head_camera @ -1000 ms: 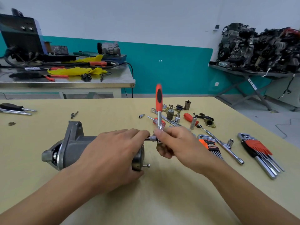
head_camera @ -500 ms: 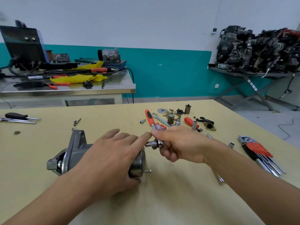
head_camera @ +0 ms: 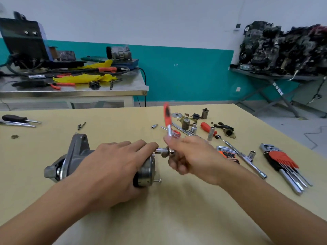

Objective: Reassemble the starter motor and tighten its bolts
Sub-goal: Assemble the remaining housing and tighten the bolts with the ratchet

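Mechanic's workshop, hex key sets [head_camera: 283, 161] and sockets [head_camera: 194, 127] across the surface [head_camera: 177, 209], engine parts [head_camera: 283, 48] piled on a rack, welding machine [head_camera: 24, 39] behind

- left hand [head_camera: 113, 167]: palm down, fingers and thumb wrapped over starter motor [head_camera: 76, 152], index finger stretched toward the other hand
- right hand [head_camera: 192, 156]: fingers curled, grips ratchet [head_camera: 167, 119] low near its head; blurred
- both forearms bare, coming in from the bottom corners, converging

Tan table [head_camera: 177, 213] carries starter motor [head_camera: 77, 152], hex keys [head_camera: 283, 161], black screwdriver [head_camera: 16, 119].
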Demonstrator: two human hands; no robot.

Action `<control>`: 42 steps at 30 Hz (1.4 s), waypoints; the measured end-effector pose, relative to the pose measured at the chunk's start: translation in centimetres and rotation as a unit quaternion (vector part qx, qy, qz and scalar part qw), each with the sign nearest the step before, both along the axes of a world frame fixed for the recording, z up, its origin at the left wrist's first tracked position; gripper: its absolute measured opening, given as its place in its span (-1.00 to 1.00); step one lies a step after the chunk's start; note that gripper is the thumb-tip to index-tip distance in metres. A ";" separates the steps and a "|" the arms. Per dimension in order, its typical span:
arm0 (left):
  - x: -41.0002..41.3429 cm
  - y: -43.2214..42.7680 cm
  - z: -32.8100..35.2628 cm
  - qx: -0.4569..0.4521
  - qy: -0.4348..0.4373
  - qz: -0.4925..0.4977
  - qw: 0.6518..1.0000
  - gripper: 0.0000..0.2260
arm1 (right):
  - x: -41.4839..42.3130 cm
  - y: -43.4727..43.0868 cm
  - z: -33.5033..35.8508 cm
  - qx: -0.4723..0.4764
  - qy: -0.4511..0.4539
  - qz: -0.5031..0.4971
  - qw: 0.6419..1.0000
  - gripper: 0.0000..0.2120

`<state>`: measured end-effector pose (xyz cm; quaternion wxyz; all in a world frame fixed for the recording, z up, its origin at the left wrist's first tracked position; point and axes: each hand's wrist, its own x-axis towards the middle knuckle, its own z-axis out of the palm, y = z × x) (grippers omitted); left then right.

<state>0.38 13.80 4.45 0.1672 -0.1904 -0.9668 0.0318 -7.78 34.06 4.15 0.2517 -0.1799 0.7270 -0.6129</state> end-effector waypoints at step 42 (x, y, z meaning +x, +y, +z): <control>0.6 0.3 0.7 -0.010 -0.007 0.018 1.000 -0.27 | -0.2 1.5 -0.7 0.088 0.417 0.056 0.903 -0.88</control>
